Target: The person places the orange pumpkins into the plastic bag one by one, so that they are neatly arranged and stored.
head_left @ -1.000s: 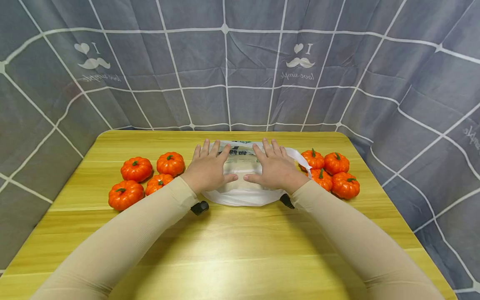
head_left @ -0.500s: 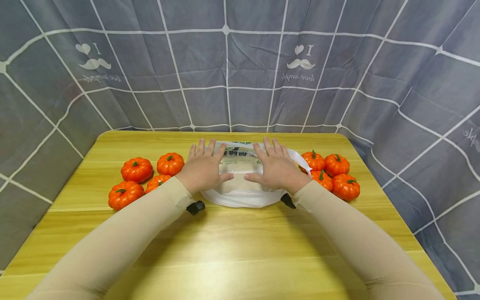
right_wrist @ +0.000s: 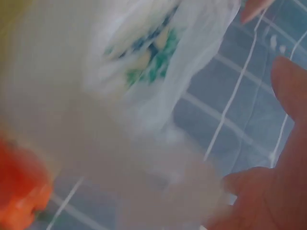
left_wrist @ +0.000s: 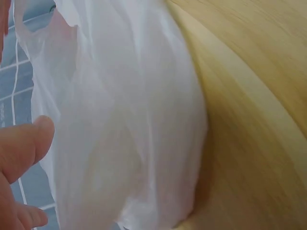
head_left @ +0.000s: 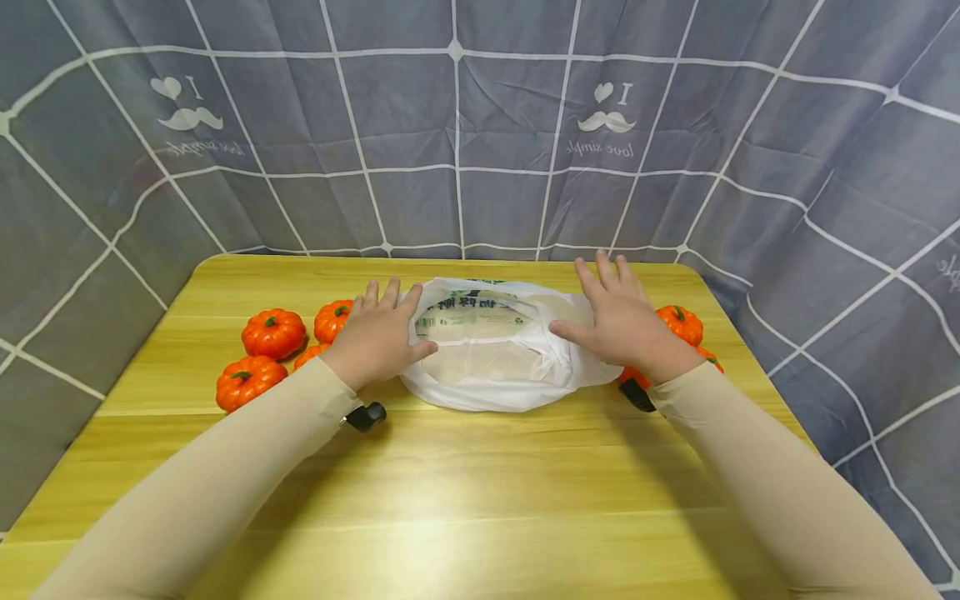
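Observation:
A white plastic bag (head_left: 491, 392) with dark and green print sits at the middle of the table, its mouth spread wide and facing up. My left hand (head_left: 378, 340) is at the bag's left rim, fingers straight and spread, thumb reaching over the edge. On the other side my right hand (head_left: 624, 323) hovers by the bag's right end with its fingers fanned out, holding nothing. The left wrist view has the bag's pale side (left_wrist: 120, 110) beside my thumb (left_wrist: 29, 146). In the right wrist view, the green print (right_wrist: 153, 62) shows on the bag, blurred in part.
Several small orange pumpkins (head_left: 273, 333) stand left of the bag, some partly behind my left hand. More pumpkins (head_left: 678, 323) are at the right, mostly covered by my right hand and wrist. A grey checked curtain (head_left: 495, 125) rises behind the wooden table (head_left: 450, 500).
Both hands have moved apart from over the bag, the right one farther, to the right across the pumpkins. The bag's mouth has come into fuller view, and its right handle no longer loops up.

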Demonstrator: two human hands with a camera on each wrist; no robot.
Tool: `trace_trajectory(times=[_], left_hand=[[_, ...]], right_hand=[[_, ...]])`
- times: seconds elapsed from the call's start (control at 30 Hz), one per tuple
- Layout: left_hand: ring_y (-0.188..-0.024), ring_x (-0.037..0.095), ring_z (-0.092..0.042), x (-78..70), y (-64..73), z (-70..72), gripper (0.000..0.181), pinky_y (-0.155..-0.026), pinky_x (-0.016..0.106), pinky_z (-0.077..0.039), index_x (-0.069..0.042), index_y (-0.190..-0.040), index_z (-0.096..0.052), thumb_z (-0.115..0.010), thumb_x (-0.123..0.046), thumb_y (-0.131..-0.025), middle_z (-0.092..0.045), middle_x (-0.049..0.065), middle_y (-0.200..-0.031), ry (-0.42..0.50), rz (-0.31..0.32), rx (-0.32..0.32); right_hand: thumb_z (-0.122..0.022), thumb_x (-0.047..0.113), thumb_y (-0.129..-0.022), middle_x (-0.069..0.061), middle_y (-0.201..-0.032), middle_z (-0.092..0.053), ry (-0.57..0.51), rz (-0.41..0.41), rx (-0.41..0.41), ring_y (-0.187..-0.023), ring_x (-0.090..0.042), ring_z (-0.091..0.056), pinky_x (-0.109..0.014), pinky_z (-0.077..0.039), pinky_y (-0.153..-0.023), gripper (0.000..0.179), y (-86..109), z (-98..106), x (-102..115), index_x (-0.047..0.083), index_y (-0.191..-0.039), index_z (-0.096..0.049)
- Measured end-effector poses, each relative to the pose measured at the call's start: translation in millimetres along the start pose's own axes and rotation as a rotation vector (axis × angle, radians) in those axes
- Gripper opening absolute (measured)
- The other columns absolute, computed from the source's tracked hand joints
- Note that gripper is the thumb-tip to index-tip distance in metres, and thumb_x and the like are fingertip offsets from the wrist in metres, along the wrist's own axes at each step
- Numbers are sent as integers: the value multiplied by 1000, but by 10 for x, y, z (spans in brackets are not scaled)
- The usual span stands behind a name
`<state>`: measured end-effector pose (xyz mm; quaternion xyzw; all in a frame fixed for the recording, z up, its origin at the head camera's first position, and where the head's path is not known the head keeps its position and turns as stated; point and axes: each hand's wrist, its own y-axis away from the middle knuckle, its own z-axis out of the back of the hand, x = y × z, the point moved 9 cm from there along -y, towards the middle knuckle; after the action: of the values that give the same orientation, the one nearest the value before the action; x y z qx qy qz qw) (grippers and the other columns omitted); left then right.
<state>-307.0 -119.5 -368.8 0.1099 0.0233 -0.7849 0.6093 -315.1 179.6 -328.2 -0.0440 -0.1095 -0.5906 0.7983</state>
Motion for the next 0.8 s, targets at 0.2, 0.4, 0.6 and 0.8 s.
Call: trace_trajectory(times=[0.2,0.4,0.6,0.8], left_hand=[[-157,59,-7,132,-1,-11,97,-127,70,-17,-6,-169,-15,-65,-52,-100,-7,32,-173,66,26,2],[-160,53,-9,179,10,-45,98,-121,74,-26,-7,-170,-12,-65,-51,-100,-5,30,-174,160,52,22],[-156,54,-24,193,14,-89,99,-117,73,-34,-7,-170,-11,-67,-48,-99,-6,29,-174,221,74,26],[-152,55,-32,187,-5,-128,100,-118,71,-36,-6,-169,-10,-68,-45,-98,-12,30,-173,257,81,20]], right_hand=[[-56,71,-98,-24,-175,15,-22,-55,-18,-159,-54,15,-75,-8,-125,110,181,111,-484,10,-170,0],[-55,69,-100,-31,-172,15,-26,-88,-6,-156,-61,13,-76,-6,-124,109,335,93,-935,4,-169,-1],[-59,61,-101,-37,-170,14,-50,-120,48,-151,-68,11,-79,-4,-121,109,452,-54,-1246,-1,-168,1],[-62,61,-99,-37,-168,17,-100,-131,87,-153,-65,12,-80,-6,-121,113,593,-203,-1468,1,-168,4]])
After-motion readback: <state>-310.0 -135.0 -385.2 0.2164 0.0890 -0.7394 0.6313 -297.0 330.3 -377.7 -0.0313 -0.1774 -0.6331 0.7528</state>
